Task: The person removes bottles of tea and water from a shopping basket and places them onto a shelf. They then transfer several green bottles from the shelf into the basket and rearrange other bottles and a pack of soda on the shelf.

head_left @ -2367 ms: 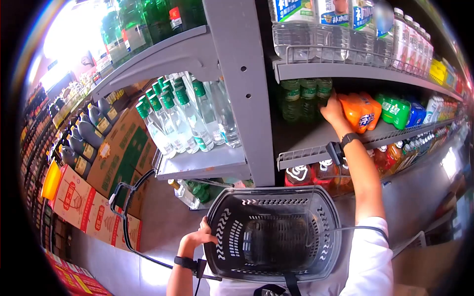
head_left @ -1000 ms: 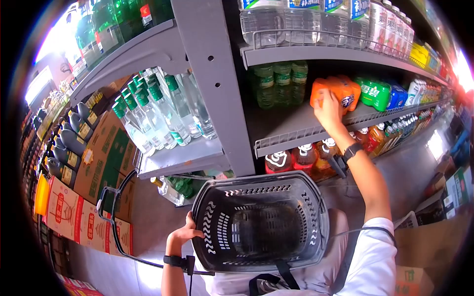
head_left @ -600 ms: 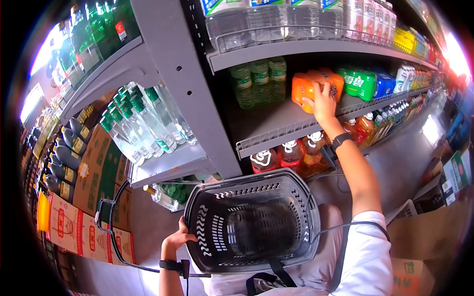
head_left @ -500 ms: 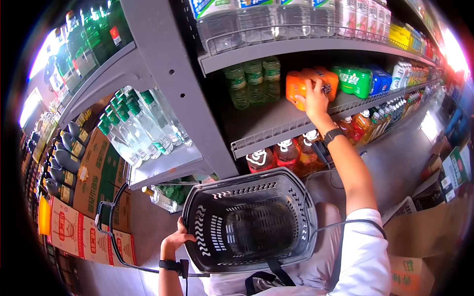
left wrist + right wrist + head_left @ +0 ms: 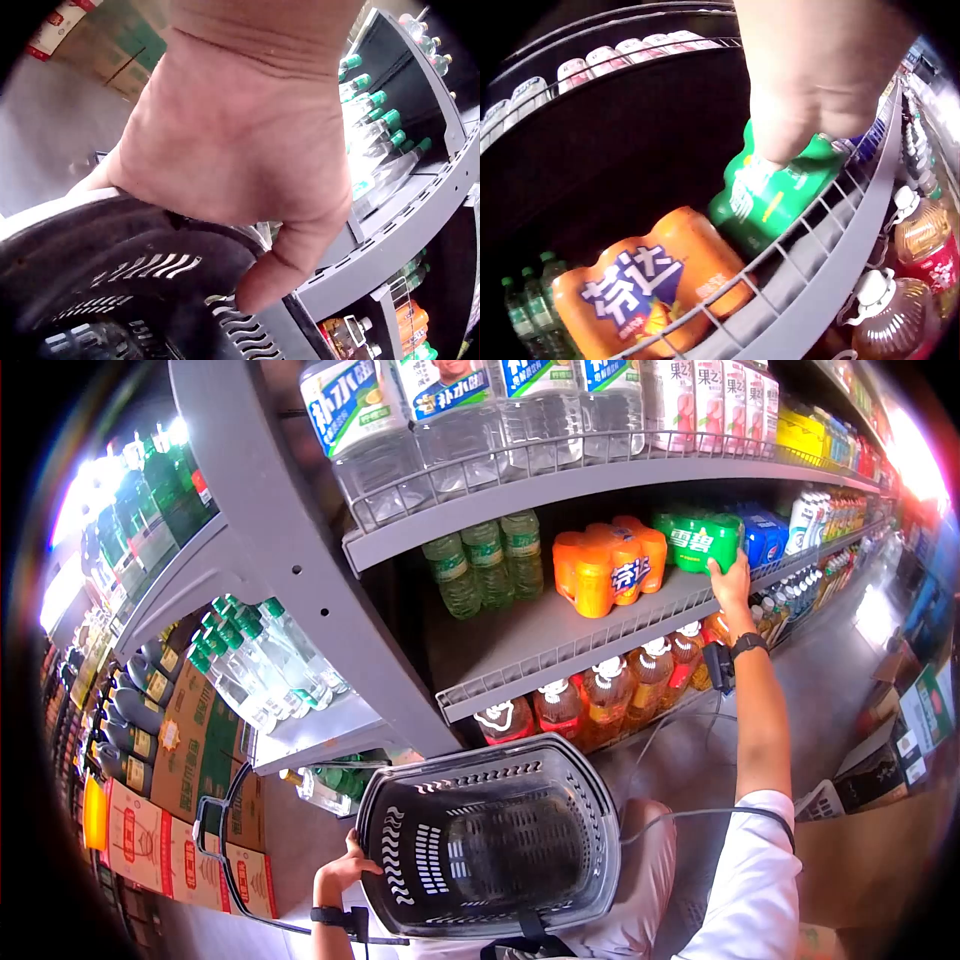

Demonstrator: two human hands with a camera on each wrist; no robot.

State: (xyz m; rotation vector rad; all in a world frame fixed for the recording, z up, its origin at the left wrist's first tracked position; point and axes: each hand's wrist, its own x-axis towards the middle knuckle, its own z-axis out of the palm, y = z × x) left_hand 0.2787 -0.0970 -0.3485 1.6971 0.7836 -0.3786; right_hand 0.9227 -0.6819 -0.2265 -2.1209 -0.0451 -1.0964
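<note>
My left hand (image 5: 345, 870) grips the left rim of a black plastic shopping basket (image 5: 590, 780), thumb inside the rim and the fingers hidden outside it. The basket sits by my lap, with no goods showing inside. On the middle shelf, my right hand (image 5: 733, 582) holds the right end of a shrink-wrapped pack of green cans (image 5: 692, 540). In the right wrist view its thumb (image 5: 780, 146) lies across the green wrap; the other fingers are hidden. An orange pack of cans (image 5: 600, 565) stands just left of the green one, its label facing out.
A low wire guard (image 5: 560, 678) runs along the shelf's front edge. Green-tinted bottles (image 5: 487, 565) stand at the left, a blue pack (image 5: 765, 537) at the right. Large clear bottles (image 5: 455, 445) fill the shelf above, and amber drink bottles (image 5: 605, 695) stand below.
My right hand has left the orange pack and moved right to the green pack. The orange pack's label is now uncovered. My left hand still holds the basket rim.
</note>
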